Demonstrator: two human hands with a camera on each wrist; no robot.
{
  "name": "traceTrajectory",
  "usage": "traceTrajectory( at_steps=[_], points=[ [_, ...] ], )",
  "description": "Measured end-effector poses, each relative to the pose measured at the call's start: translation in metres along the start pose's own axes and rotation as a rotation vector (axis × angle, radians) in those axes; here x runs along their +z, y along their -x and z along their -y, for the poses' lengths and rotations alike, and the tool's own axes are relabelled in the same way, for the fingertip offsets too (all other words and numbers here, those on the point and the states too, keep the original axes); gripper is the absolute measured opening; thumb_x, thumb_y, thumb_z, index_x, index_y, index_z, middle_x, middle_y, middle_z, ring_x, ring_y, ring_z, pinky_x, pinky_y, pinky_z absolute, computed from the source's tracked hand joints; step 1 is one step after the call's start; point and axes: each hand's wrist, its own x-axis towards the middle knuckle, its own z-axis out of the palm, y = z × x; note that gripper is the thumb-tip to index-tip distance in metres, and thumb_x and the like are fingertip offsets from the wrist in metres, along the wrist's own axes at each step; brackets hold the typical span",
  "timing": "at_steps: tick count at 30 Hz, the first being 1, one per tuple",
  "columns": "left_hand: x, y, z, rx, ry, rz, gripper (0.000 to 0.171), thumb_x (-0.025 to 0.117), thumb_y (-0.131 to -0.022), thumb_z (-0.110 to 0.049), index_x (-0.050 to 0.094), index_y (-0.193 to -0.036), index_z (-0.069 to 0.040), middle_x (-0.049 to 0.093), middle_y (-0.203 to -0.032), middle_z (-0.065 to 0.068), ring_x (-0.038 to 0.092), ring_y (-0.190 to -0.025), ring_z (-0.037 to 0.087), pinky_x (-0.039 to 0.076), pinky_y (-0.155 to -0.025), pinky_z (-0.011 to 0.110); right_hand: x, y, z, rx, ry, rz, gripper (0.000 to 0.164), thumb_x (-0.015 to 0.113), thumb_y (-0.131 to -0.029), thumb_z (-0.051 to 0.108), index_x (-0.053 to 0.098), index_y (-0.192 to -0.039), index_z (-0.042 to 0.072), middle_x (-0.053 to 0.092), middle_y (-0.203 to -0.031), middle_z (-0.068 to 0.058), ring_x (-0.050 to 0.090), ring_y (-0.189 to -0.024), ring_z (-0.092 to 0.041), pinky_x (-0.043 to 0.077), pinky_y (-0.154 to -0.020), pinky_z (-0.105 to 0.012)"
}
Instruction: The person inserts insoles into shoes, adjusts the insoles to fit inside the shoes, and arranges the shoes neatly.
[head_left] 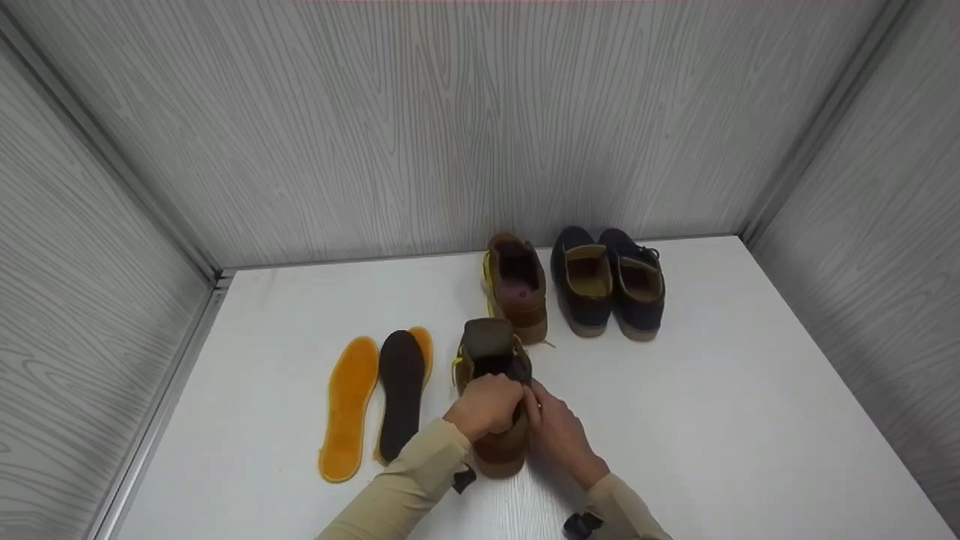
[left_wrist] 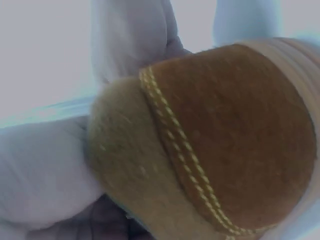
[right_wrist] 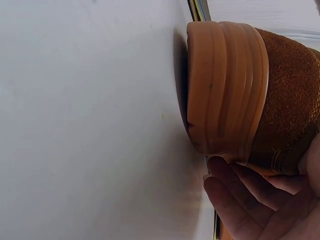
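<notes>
Brown shoe (head_left: 501, 454), tongue (head_left: 487, 337) in head view only

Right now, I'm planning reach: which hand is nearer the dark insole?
Left. The left hand is at the opening of the nearer brown shoe, right of the dark insole; the right hand is farther right, against that shoe's side.

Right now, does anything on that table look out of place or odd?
Slightly: left of the nearer brown shoe, a dark insole lies askew over an orange insole, whose edge pokes out at the upper right instead of lining up.
</notes>
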Motion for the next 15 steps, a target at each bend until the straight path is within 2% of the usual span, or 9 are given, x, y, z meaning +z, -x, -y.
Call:
traceTrajectory(
  at_steps=[4, 7, 11, 15],
  points=[
    [0.0021, -0.0038, -0.0005, 0.000, -0.007, 0.011, 0.014, 0.072, -0.082, -0.014, 0.071, -0.096, -0.010, 0.067, -0.089, 0.009, 0.065, -0.083, 0.025, 0.053, -0.066, 0.037, -0.0007, 0.0003, -0.0002, -0.001, -0.006, 0.003, 0.042, 0.032, -0.103, 0.042, 0.057, -0.124, 0.015, 0.067, -0.104, -0.008, 0.063, -0.081, -0.021, 0.050, -0.066, -0.046],
    [0.0028, -0.0073, -0.0011, -0.011, -0.012, 0.034, 0.015, 0.070, -0.085, -0.017, 0.071, -0.098, -0.010, 0.067, -0.090, 0.010, 0.064, -0.084, 0.023, 0.053, -0.068, 0.037, -0.0020, 0.0004, 0.0003, 0.005, -0.008, -0.004, 0.045, 0.032, -0.103, 0.043, 0.056, -0.128, 0.015, 0.067, -0.109, -0.010, 0.065, -0.089, -0.026, 0.050, -0.070, -0.049],
    [0.0017, -0.0084, 0.0002, -0.010, -0.015, 0.057, 0.014, 0.068, -0.087, -0.017, 0.069, -0.096, -0.007, 0.066, -0.089, 0.010, 0.063, -0.081, 0.021, 0.053, -0.068, 0.036, -0.0028, 0.0002, 0.0004, 0.008, -0.004, -0.009, 0.046, 0.031, -0.103, 0.043, 0.055, -0.129, 0.015, 0.066, -0.113, -0.011, 0.064, -0.096, -0.031, 0.050, -0.073, -0.051],
    [0.0033, -0.0047, 0.0010, -0.002, 0.002, 0.042, 0.011, 0.068, -0.087, -0.015, 0.069, -0.092, -0.006, 0.067, -0.087, 0.010, 0.064, -0.079, 0.023, 0.053, -0.064, 0.038, -0.0013, 0.0004, -0.0004, 0.013, -0.005, 0.002, 0.046, 0.030, -0.103, 0.044, 0.055, -0.128, 0.014, 0.066, -0.112, -0.010, 0.064, -0.095, -0.030, 0.050, -0.074, -0.050]
  ],
)
